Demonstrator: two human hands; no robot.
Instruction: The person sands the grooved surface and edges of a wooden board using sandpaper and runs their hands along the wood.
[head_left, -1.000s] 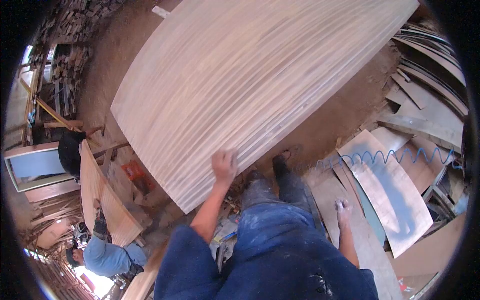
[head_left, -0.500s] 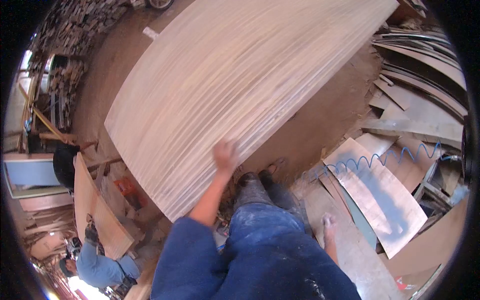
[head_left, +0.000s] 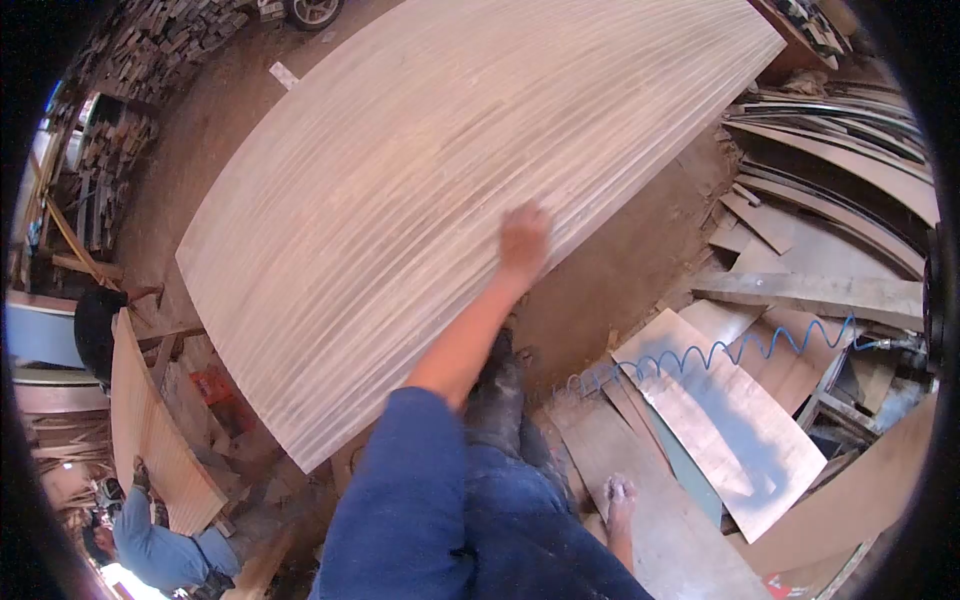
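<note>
Panel (head_left: 430, 180) beneath left hand (head_left: 525, 240)

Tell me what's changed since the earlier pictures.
The left hand has moved along the big board, away from its near corner, toward its far right end. Nothing was visibly taken hold of or let go. The right hand still hangs low, and the co-worker's hand stays on the smaller board.

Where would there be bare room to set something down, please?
The large striped panel is bare from the left hand to its far edge. Brown floor also lies open between that panel and the loose sheets on the right. That side is crowded, with these overlapping around a grey-stained sheet.
</note>
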